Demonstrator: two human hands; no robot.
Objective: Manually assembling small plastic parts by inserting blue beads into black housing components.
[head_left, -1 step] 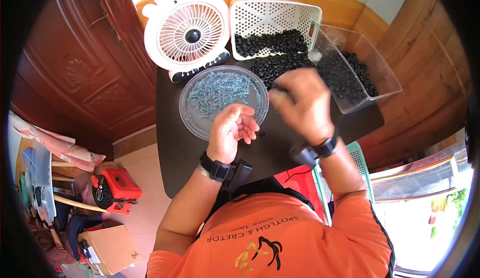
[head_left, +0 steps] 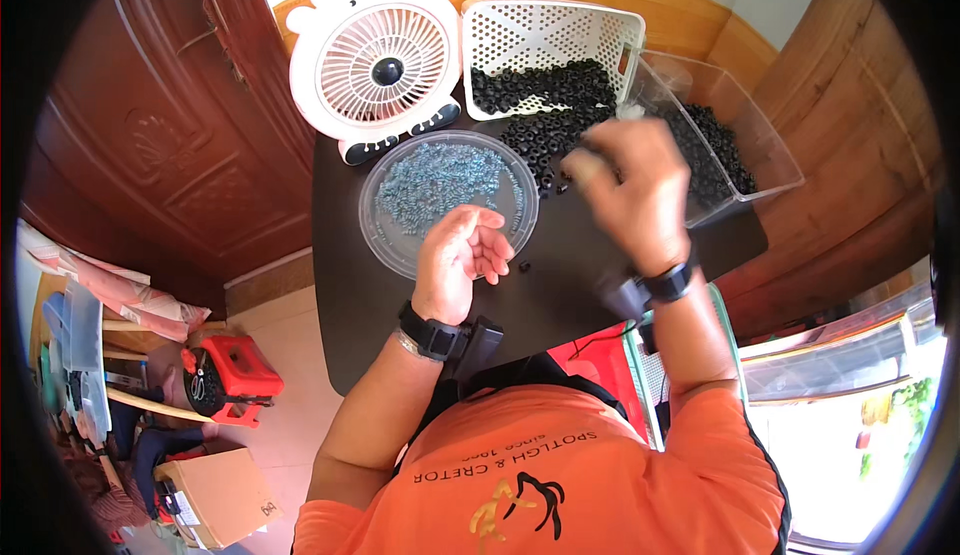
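Left hand (head_left: 460,260) rests half-curled, palm up, at the six o'clock rim of the clear round dish (head_left: 400,245) of blue-grey small parts (head_left: 440,180); parts lie at its twelve o'clock; right hand (head_left: 630,190), blurred, grip indeterminate, hovers nearer the black rings (head_left: 545,135).

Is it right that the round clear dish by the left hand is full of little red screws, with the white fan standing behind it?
Not quite. The head view shows that the little screws in the round clear dish are blue, not red. The rest is right: the dish lies by the left hand, and the white fan stands behind it.
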